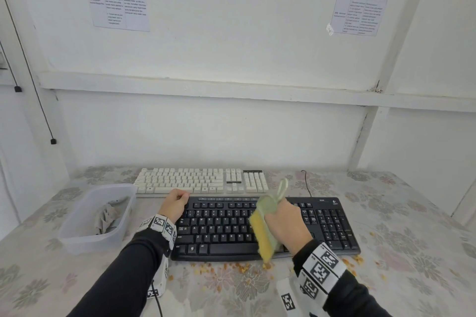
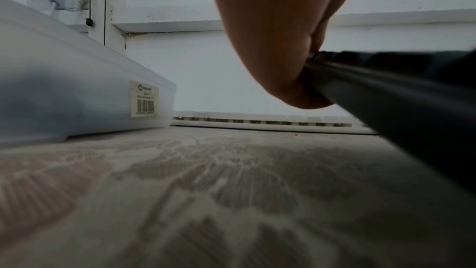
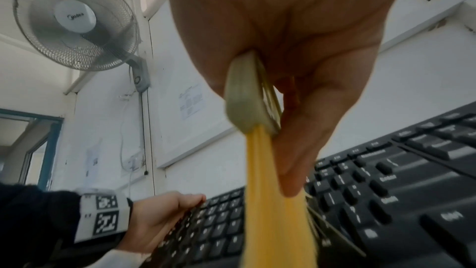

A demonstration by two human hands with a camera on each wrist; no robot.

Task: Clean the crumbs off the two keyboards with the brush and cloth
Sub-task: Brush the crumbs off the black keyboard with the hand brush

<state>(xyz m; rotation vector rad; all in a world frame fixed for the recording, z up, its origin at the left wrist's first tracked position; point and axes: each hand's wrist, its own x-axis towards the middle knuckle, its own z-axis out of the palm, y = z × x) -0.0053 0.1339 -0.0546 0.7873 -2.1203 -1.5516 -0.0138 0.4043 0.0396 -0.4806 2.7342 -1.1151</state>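
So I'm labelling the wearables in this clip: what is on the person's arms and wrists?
Both arms wear long black sleeves. Each wrist carries a white band printed with square black-and-white coded markers: one behind the left hand, one behind the right hand. White blocks bearing the same kind of marker hang below both wrists, and a thin black cable trails from the left one. The hands are bare, without gloves.
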